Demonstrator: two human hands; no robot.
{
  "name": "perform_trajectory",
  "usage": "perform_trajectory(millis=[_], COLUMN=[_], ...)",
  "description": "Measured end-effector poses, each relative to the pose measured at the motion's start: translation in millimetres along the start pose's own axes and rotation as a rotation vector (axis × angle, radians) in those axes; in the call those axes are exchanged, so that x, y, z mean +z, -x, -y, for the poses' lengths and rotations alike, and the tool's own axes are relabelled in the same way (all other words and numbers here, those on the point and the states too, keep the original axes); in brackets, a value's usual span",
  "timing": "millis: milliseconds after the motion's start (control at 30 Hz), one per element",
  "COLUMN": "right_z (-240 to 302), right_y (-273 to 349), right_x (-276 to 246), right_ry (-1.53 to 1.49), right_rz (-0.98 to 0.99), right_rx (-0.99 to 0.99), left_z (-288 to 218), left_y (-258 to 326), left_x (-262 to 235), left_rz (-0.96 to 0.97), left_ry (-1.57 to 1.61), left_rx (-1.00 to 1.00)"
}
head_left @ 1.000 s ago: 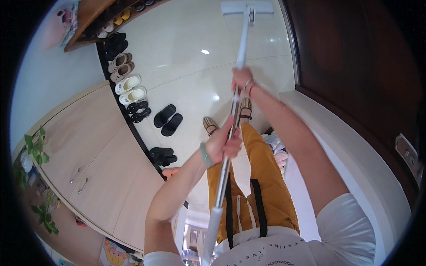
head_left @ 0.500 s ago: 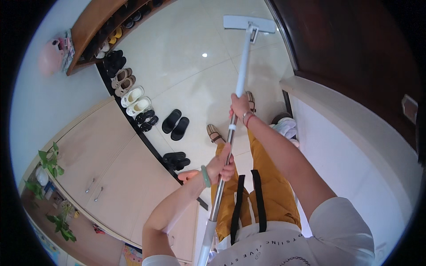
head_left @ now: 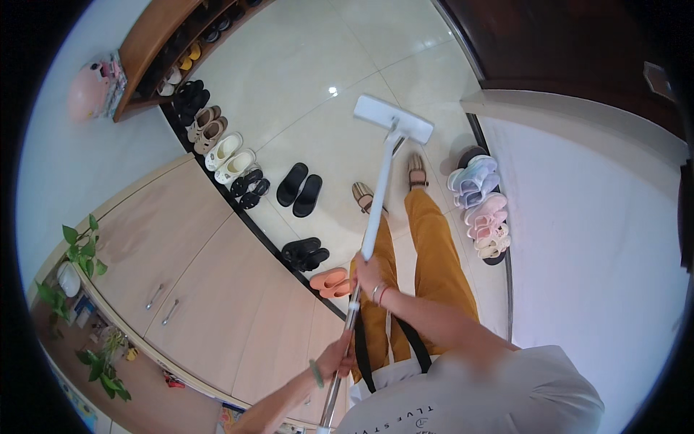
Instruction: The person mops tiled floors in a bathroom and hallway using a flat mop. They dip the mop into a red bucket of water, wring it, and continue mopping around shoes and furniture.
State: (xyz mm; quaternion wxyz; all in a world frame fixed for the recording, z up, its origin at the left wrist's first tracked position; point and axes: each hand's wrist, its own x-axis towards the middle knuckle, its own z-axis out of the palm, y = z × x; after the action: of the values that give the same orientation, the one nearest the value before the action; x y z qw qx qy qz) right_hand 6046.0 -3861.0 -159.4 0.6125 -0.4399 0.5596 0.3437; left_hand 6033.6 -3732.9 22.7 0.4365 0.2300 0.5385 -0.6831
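Mop point(head_left: 374, 224) is long and straight, right of the black slippers point(head_left: 298, 189), flat head point(head_left: 394, 119) past them; right hand point(head_left: 367, 273) and left hand point(head_left: 335, 358) wrap fingers round the stick point(head_left: 379, 195) on the slippers' near side, right closer to the head

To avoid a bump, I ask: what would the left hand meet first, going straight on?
Beyond the pole it grips, the left hand would probably meet the black strap; depth is unclear.

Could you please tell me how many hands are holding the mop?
2. The right hand grips the mop partway along its pole, nearer the mop head; the left hand grips the pole closer to the person's body. Both are visible.
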Motion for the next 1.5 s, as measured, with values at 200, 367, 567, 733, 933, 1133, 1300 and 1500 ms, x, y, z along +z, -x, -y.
perform_trajectory(millis=[200,367,567,733,933,1133,1300,1500], right_z=[5.5,101.7,95.0,64.2,49.0,14.3,-0.3,97.1], right_y=[8.0,-63.7,-56.4,-38.9,-36.2,22.8,22.4,-78.3], right_x=[-2.7,-42.2,-60.6,-77.7,-65.7,12.2,46.0,79.2], right_ry=[0.074,-0.053,-0.164,-0.264,-0.43,-0.375,-0.115,0.299], right_rz=[-0.062,0.053,0.011,-0.05,-0.016,0.138,0.313,0.413], right_rx=[-0.066,-0.198,-0.1,-0.039,0.022,0.196,0.132,-0.189], left_z=[2.8,-79.1,-74.8,-59.1,-54.7,6.2,36.3,-58.0], left_y=[-6.5,-67.6,-68.6,-66.1,-38.9,24.9,21.9,-38.6], left_x=[11.0,36.3,48.9,51.5,48.9,11.1,4.9,1.5], left_rz=[-0.046,0.004,-0.027,-0.07,-0.167,-0.329,-0.287,-0.028], left_ry=[-0.08,-0.142,-0.235,-0.324,-0.358,-0.164,0.1,0.22], left_rx=[0.083,0.179,0.145,0.055,0.15,0.159,0.247,0.551])
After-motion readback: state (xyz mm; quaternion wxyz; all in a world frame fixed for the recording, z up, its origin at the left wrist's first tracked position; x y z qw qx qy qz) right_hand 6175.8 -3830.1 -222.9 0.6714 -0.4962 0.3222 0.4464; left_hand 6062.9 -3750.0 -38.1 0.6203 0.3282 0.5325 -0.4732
